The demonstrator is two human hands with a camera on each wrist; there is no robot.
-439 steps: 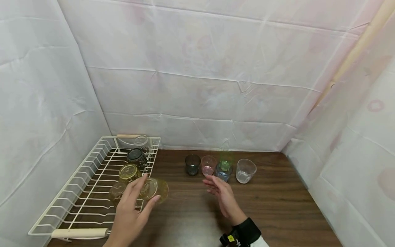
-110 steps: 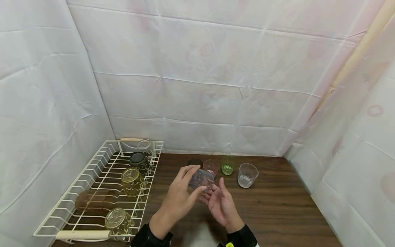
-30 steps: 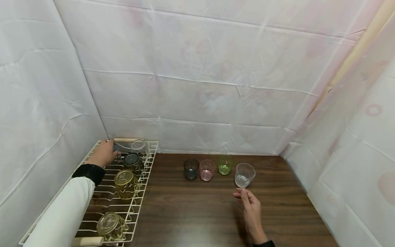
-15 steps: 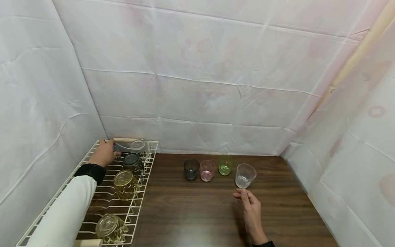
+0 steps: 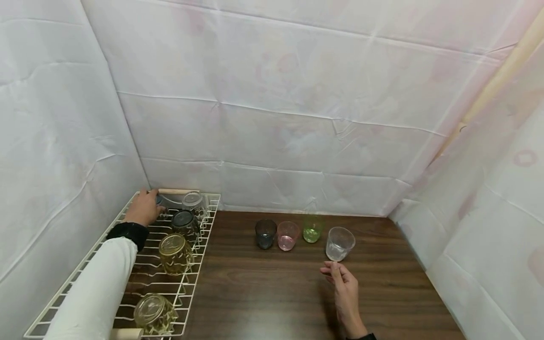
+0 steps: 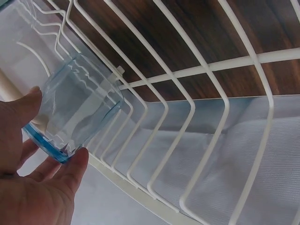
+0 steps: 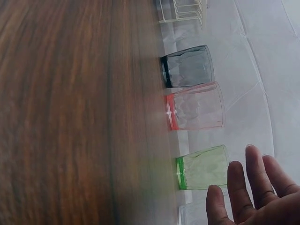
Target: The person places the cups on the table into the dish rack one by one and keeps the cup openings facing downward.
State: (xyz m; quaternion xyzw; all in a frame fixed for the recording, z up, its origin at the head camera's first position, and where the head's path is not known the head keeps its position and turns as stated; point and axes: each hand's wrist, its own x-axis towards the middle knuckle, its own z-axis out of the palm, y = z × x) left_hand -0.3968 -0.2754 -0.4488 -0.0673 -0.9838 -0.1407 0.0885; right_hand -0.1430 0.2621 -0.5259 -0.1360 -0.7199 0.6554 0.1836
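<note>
My left hand (image 5: 143, 208) is at the back left corner of the white wire dish rack (image 5: 149, 284). Its thumb and fingers grip a blue-tinted drinking glass (image 6: 77, 105) around its thick blue base, with the rim toward the wires. In the head view that hand covers most of the glass. My right hand (image 5: 346, 290) is held over the table just in front of a clear glass (image 5: 340, 244), fingers loosely bent and holding nothing. In the right wrist view, a green glass (image 7: 204, 168), a pink glass (image 7: 197, 108) and a dark grey glass (image 7: 188, 67) stand beyond its fingers.
Along the rack's right side are upside-down glassware pieces: clear (image 5: 193, 200), dark grey (image 5: 185, 224), yellow (image 5: 174, 253) and pale yellow (image 5: 155, 313). A brownish transparent piece (image 5: 139, 279) lies partly behind the white sleeve (image 5: 91, 293). White cloth walls (image 5: 272, 132) enclose the wooden table (image 5: 255, 293).
Earlier my left hand held a yellow piece by the rack, then both hands held the blue glass over the table. The left has since carried it to the rack's back corner; the last second shows little movement.
</note>
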